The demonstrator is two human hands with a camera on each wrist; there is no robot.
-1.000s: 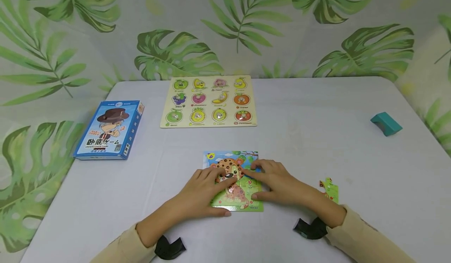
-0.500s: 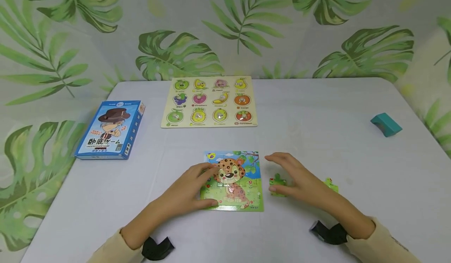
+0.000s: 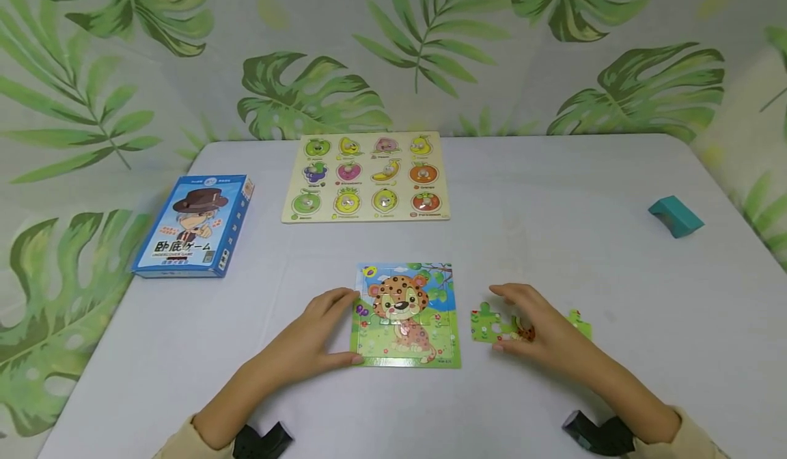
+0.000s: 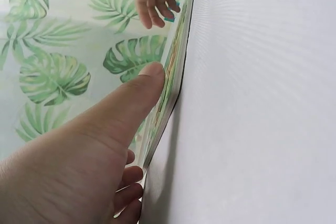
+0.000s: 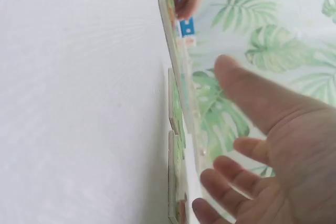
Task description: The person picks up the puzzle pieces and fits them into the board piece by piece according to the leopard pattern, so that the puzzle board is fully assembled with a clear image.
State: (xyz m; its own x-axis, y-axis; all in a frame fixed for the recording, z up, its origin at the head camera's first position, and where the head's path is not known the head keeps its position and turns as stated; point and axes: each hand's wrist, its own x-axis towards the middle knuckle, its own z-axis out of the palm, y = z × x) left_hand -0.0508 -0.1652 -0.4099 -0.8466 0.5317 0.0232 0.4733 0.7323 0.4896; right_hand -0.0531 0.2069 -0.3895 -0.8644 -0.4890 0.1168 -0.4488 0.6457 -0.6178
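The jigsaw puzzle with a spotted leopard cub lies flat at the middle of the table, its pieces fitted in a frame. My left hand is at its left side, thumb and fingertips at the edge, not curled round it. In the left wrist view, the thumb rests by the rim. My right hand hovers over loose jigsaw pieces to the right of the puzzle, thumb and fingers apart, holding nothing. Part of those pieces is hidden under the hand; another green piece shows beyond the wrist.
A wooden fruit peg board lies behind the puzzle. At the left stands a blue card game box. A teal arch-shaped block sits at the far right. White cloth covers the table; a leaf-patterned cloth hangs behind.
Both hands have drawn back from the puzzle's face: the left to its left edge, the right off to the right above the loose pieces, uncovering the picture.
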